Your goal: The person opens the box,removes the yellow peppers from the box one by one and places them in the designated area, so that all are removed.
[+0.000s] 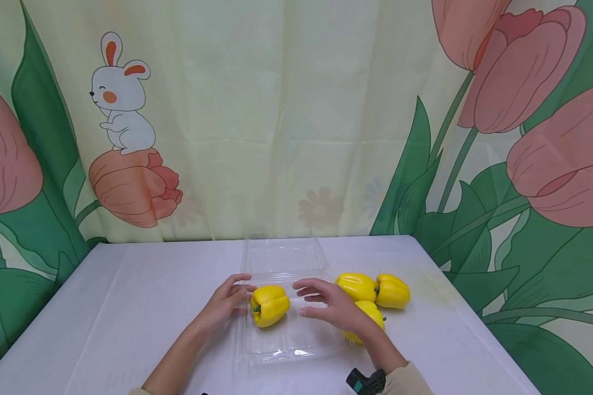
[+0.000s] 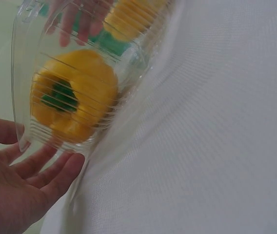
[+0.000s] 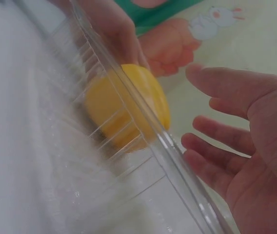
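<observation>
A yellow bell pepper (image 1: 269, 305) with a green stem lies in the left half of a clear plastic clamshell box (image 1: 281, 354). The box's lid (image 1: 284, 256) is folded back, away from me. Beside the pepper, at the box's left wall, is my left hand (image 1: 221, 307); its fingers (image 2: 69, 173) are loosely bent by the rim, and the left wrist view does not settle whether they touch it. My right hand (image 1: 333, 305) hovers over the box's right side, fingers apart and relaxed, holding nothing. A gap separates it from the pepper (image 3: 128, 107).
Three more yellow bell peppers lie right of the box: one at the back (image 1: 356, 286), one farther right (image 1: 393, 291), and one partly behind my right forearm (image 1: 370, 312). All stand on a white-covered table (image 1: 143, 307), with a printed curtain (image 1: 237, 120) behind it.
</observation>
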Demonstrator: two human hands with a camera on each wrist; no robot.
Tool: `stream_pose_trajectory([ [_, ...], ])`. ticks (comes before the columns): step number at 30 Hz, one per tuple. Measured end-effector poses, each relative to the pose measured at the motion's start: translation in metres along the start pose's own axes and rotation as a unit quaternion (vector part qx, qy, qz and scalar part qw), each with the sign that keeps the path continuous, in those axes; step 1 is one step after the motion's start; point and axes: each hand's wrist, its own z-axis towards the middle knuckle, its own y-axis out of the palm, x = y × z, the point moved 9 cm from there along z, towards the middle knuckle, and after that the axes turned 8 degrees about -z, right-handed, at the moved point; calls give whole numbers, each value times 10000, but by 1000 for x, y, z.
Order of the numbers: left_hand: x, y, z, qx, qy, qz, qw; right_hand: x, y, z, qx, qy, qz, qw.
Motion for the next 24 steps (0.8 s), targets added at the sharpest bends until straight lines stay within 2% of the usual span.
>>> stream_pose_trajectory([
  [10,1,0,-1,-24,-9,-23,10000,-1,3,3,7,145,-97,9998],
  [24,1,0,-1,-66,-4,-19,10000,-4,11,8,-49,31,-98,9999],
])
